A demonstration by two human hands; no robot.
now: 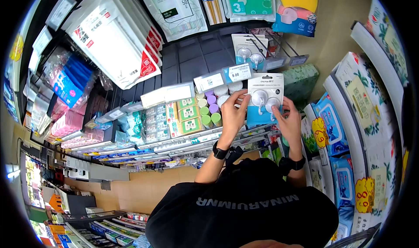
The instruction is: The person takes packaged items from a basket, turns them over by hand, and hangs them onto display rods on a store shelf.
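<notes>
A blister pack of white suction hooks (264, 84) is held upright in front of the shelf, its printed card facing me. My left hand (235, 112) pinches the pack's left edge with thumb and fingertips. On the other side, my right hand (289, 120) is closed on the right edge, its thumb over the lower right hook. A similar hook pack (249, 43) hangs on a metal peg just behind and above. Below the price labels, bottles with purple and green caps (211, 99) stand beside my left hand.
Price tags (239, 72) line the shelf's front edge. White packs (109, 38) hang at upper left, and a green sponge pack (248, 1) hangs above. On the right, shelves carry blue wipes packs (329, 123). Metal pegs (279, 47) stick out near my hands.
</notes>
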